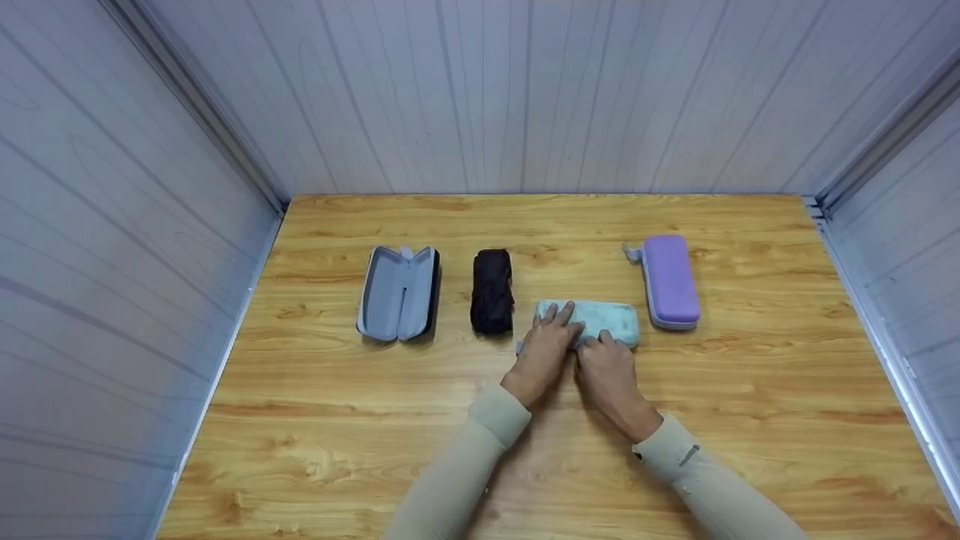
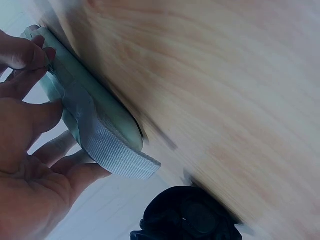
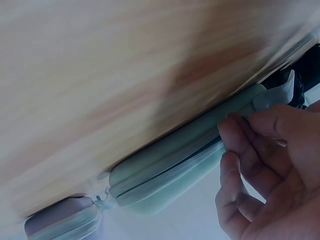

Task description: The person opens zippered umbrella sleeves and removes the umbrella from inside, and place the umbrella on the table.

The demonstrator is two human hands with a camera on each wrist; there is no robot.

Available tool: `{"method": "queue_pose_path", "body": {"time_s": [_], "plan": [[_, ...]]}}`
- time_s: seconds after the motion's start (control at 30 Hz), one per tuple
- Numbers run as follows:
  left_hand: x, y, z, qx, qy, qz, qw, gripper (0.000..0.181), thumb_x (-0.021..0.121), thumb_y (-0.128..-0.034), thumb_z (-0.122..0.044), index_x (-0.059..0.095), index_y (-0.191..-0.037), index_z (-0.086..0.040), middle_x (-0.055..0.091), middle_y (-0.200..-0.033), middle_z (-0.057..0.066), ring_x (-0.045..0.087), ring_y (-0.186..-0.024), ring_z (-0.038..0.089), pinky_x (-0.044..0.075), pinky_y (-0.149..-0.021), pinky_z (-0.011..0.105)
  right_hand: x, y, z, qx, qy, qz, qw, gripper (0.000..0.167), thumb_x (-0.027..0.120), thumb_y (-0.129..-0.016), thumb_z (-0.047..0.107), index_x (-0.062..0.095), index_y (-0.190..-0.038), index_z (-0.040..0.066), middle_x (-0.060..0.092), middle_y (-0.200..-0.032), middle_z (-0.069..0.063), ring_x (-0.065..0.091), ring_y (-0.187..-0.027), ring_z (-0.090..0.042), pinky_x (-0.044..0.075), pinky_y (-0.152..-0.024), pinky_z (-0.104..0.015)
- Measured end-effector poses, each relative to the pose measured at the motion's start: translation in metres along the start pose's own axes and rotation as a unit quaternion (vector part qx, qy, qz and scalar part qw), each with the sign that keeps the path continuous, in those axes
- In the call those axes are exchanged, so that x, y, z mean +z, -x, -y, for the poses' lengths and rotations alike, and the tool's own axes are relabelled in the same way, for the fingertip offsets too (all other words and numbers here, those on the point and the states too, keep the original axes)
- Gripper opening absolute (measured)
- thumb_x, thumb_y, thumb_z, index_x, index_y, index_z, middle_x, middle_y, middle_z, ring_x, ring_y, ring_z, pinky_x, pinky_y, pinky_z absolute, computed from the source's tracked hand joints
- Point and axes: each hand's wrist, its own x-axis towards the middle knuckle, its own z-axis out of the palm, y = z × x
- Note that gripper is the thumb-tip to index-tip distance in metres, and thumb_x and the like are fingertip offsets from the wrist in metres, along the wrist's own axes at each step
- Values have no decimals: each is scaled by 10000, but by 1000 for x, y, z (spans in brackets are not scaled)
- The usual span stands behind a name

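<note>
A mint-green zip case (image 1: 616, 321) lies lengthwise across the table in front of me. My left hand (image 1: 544, 352) rests on its left part, fingers laid over the lid and thumb at the near side. Along that near side, my right hand (image 1: 609, 371) pinches at the zipper with thumb and forefinger. The zipper pull itself is mostly hidden by these fingertips. In the right wrist view a dark slit runs along the zipper (image 3: 170, 170) from the right fingers toward the case's right end. A grey fabric strap (image 2: 122, 155) sticks out from the left end.
Left of the mint case lies a black folded fabric bundle (image 1: 492, 292). Farther left, a dark case with grey lining (image 1: 382, 296) stands spread open. At the right is a closed purple case (image 1: 671, 277) with a grey strap. Pale panels (image 1: 480, 97) wall the wooden table (image 1: 337, 435).
</note>
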Motion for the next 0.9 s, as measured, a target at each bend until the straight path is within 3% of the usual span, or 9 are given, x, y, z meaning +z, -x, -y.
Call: {"method": "queue_pose_path", "body": {"time_s": [0.17,0.4,0.63,0.9], "plan": [[-1,1,2,36,-2,139,9999,453,585,-1046,-49,690,-1428,-269,497,-1621,39,500,-1473,281,456,-1164,478,-2,0,2,-95,81,183,9998,110,833,-831,53,755,-771,4,675,-719,-76,609,-722,-285,516,-589,-369],[0,3,4,34,-34,-64,10000,446,605,-1032,-54,710,-1404,-276,536,-1589,34,537,-1442,272,466,-1157,455,-3,0,3,-159,107,398,9990,52,797,-843,34,765,-820,-1,690,-767,-81,618,-769,-294,543,-654,-398],[1,3,5,38,-109,-113,9999,459,593,-1031,-54,706,-1411,-286,539,-1588,24,539,-1441,258,459,-1164,435,-1,1,2,-244,108,366,9990,50,762,-866,9,764,-818,-7,689,-767,-84,615,-768,-288,542,-661,-401],[0,3,6,-5,96,-185,9998,466,601,-1020,-35,717,-1397,-282,545,-1582,31,544,-1436,266,482,-1142,430,-1,-2,4,-248,30,298,9992,44,766,-851,-3,758,-818,-31,690,-771,-92,616,-763,-284,545,-651,-386]]}}
